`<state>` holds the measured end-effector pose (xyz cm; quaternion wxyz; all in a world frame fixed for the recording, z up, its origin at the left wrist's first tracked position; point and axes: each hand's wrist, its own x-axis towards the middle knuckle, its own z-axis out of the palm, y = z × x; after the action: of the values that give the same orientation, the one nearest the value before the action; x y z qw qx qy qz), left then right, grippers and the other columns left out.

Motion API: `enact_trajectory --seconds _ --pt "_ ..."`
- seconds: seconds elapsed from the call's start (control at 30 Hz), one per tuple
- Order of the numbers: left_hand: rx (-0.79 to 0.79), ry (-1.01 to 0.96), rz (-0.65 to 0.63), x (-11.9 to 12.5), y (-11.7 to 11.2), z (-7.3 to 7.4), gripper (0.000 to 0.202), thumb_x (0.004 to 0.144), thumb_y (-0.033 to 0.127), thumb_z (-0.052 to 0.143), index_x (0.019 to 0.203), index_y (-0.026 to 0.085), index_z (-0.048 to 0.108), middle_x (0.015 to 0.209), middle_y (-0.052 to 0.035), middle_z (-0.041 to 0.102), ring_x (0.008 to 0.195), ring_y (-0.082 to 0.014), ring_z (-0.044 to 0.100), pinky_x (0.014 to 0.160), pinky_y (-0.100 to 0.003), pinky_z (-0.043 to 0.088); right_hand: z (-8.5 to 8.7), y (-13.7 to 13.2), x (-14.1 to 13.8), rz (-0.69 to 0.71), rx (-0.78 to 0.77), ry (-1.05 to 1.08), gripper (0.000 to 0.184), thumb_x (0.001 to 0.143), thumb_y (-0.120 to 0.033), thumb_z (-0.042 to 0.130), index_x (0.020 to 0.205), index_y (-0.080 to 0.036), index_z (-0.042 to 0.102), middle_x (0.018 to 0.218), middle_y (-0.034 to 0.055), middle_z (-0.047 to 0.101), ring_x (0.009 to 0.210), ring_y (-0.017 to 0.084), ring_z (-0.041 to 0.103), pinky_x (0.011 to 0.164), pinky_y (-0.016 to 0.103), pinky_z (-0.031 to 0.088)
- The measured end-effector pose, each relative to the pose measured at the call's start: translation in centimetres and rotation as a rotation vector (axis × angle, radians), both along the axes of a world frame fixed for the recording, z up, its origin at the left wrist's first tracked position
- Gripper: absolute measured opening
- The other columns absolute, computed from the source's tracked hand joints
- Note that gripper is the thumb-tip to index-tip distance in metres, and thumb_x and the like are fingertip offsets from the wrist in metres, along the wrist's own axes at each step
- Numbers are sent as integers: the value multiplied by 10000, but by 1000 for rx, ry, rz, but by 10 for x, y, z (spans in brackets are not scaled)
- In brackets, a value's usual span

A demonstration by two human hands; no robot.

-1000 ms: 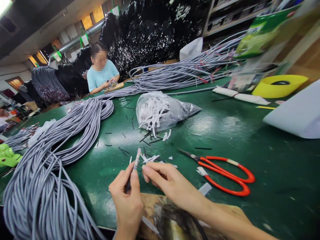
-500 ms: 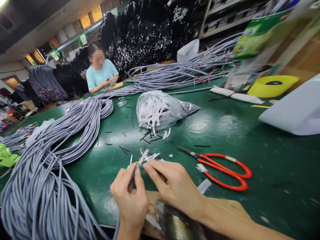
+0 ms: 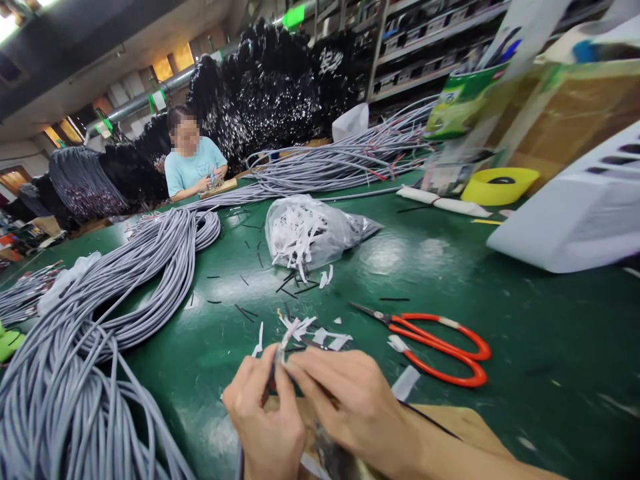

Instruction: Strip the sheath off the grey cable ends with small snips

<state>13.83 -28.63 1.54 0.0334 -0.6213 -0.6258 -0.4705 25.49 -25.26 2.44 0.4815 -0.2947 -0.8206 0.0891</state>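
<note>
Biggest thing by far is the green table [image 3: 550, 333], filling most of the lower frame. Next up, a huge heap of grey cables [image 3: 100, 373] sprawling down the left side.

Then the hands, bottom centre. The right hand [image 3: 350, 400] has its thumb and forefinger tips bunched close at the tip of a grey cable [image 3: 286, 343]; can't tell if they're actually gripping it, and the other fingers are mostly hidden. The left hand [image 3: 270, 413] is clearer: thumb and forefinger pinch that cable just below its pale end, which pokes up between the hands a bit below the middle of the frame.

Clear plastic bag [image 3: 320, 233] stuffed with white strips sits around the middle. Upper left there's a person in a light-blue shirt [image 3: 195, 163], hands near a small board. Orange-handled scissors [image 3: 425, 337] lie right of centre, tips pointing left. Smallest stuff: white scraps [image 3: 300, 329] just beyond the hands, plus thin black bits [image 3: 246, 312] scattered left of those.
</note>
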Motion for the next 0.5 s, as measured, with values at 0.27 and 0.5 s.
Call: enact_trajectory --seconds 0.27,0.5 --pt "-127 -546 -61 -7 4 0 320 811 385 547 750 117 711 629 -64 663 506 -137 603 469 -197 491 5 5 5 -139 93 -84 379 926 -174 336 659 -173 605 545 27 606 491 117 565 511 231 389" --pt "15 -572 -45 -1 1 0 197 748 306 641 737 126 721 592 -34 627 456 -108 545 432 -192 468 2 8 2 -144 129 -122 403 945 -174 317 649 -165 590 551 24 611 501 117 576 517 245 357"
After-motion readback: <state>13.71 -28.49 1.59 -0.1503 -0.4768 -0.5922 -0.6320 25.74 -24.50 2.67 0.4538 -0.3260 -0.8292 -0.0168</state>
